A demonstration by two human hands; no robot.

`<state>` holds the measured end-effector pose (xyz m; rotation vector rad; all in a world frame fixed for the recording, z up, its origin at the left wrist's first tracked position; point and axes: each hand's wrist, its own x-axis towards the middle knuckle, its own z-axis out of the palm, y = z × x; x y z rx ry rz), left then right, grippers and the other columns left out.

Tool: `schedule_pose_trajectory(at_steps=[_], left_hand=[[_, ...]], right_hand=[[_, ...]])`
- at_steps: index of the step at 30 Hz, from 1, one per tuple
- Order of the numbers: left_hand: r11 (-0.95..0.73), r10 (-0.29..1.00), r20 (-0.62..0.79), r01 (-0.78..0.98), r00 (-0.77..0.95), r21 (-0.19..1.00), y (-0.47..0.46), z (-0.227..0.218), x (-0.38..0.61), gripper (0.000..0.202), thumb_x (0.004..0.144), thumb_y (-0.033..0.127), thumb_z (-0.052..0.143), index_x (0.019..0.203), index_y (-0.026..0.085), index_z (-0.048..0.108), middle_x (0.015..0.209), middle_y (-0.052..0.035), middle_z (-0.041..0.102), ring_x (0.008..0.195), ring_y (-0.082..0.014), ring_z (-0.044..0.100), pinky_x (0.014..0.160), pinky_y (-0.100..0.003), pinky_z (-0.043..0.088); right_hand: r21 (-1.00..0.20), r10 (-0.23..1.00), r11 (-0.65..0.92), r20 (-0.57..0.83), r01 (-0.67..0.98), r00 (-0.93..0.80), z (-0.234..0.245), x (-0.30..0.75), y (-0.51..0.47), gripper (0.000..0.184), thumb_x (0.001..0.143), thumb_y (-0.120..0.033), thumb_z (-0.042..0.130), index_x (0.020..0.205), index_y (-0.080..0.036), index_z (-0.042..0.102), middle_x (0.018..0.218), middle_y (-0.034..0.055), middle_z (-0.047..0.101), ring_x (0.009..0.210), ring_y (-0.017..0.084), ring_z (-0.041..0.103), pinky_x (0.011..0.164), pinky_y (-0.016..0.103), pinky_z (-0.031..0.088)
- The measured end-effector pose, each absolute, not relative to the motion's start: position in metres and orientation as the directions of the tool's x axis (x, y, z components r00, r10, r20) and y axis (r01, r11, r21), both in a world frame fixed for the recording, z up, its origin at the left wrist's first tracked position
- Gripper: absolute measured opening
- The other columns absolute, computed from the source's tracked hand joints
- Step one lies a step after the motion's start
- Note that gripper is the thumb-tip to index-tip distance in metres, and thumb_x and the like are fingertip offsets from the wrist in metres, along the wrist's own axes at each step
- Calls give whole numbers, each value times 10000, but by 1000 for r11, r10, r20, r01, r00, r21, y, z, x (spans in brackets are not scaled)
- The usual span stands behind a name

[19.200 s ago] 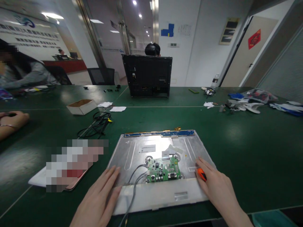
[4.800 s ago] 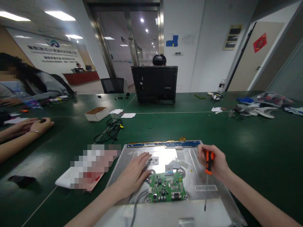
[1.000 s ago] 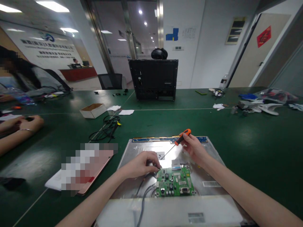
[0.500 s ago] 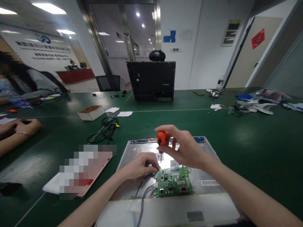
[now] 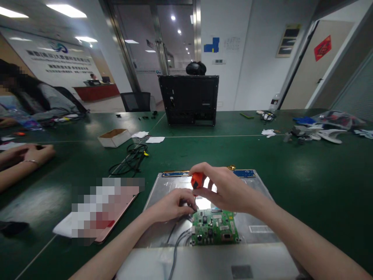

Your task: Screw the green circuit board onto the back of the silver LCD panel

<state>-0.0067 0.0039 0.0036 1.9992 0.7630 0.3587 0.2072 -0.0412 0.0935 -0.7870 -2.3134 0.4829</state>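
My right hand [image 5: 223, 187] grips a screwdriver by its orange and black handle [image 5: 197, 180]. Its thin shaft points down toward the upper left corner of a green circuit board [image 5: 215, 227]. Close beside that corner, my left hand [image 5: 177, 204] has its fingers curled together; whatever they pinch is hidden. The board lies on a silver metal display panel [image 5: 259, 219] with a blue strip [image 5: 246, 173] along its far edge. Grey cables [image 5: 175, 252] run from the board's left side over the panel's pale front part.
A pink-backed flat object [image 5: 122, 210] lies left of the panel. Behind it are coiled black cable [image 5: 132, 159] and a white open box [image 5: 114, 138]. A black monitor housing [image 5: 189, 100] stands at the back. Another person's hands [image 5: 37, 155] rest at the left.
My right hand has lowered the screwdriver and brought it slightly left, so its shaft is now by my left fingertips. My left hand stays at the board's corner.
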Motion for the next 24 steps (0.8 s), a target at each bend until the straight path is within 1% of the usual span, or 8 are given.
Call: schedule_pose_trajectory(at_steps=[6, 10, 15, 24], left_hand=[[-375, 664, -41, 380, 746, 845, 2, 5, -7, 119, 712, 99, 662, 797, 176, 690, 856, -5, 673, 823, -179, 605, 773, -278, 469], [-357, 686, -50, 396, 726, 846, 0, 5, -8, 126, 709, 101, 657, 810, 172, 680, 844, -2, 665, 804, -180, 599, 754, -284, 478], [-366, 658, -64, 392, 751, 844, 2, 4, -8, 129, 714, 102, 653, 820, 172, 675, 851, 1, 653, 797, -177, 594, 764, -288, 478], [-366, 660, -65, 395, 749, 843, 3, 2, -9, 134, 712, 103, 643, 825, 168, 673, 855, 0, 656, 801, -179, 593, 753, -283, 478]], right_hand=[[-518, 641, 749, 409, 413, -650, 91, 203, -41, 346, 876, -137, 572, 1187, -159, 422, 906, 21, 636, 682, 106, 559, 590, 220, 425], [-503, 641, 750, 391, 430, -660, 88, 200, -39, 366, 870, -147, 594, 1197, -159, 430, 901, 18, 641, 669, 102, 546, 603, 225, 415], [-509, 649, 741, 375, 438, -662, 85, 199, -37, 359, 877, -160, 586, 1201, -155, 432, 888, 16, 642, 650, 99, 541, 594, 224, 407], [-503, 645, 745, 376, 437, -665, 83, 199, -35, 357, 881, -161, 578, 1206, -164, 431, 908, 20, 648, 653, 102, 541, 600, 234, 400]])
